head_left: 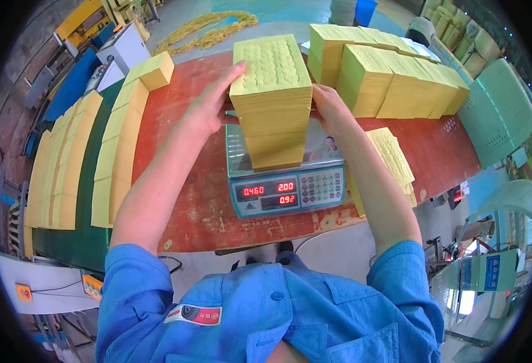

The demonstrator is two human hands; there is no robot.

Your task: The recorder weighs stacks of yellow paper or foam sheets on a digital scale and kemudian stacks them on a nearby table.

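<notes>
A tall stack of yellow paper sheets (pixel 272 124), its top sheet stamped with rows of curved cuts, stands upright over the pan of a digital scale (pixel 287 196). Whether its bottom rests fully on the pan I cannot tell. My left hand (pixel 210 100) grips the stack's left side, thumb near the top edge. On the opposite side my right hand (pixel 331 109) presses against it, its fingers partly hidden behind the paper. The scale's front has red lit digits and a keypad. Beside my right forearm lies a lower pile of the same yellow sheets (pixel 392 156).
The red table (pixel 187 212) carries a row of yellow stacks (pixel 399 85) at the back right. More yellow blocks (pixel 118 136) line the left, along a green surface (pixel 84 199). Light green perforated chairs (pixel 499 115) stand at the right. Yellow strips (pixel 205 30) lie on the floor beyond.
</notes>
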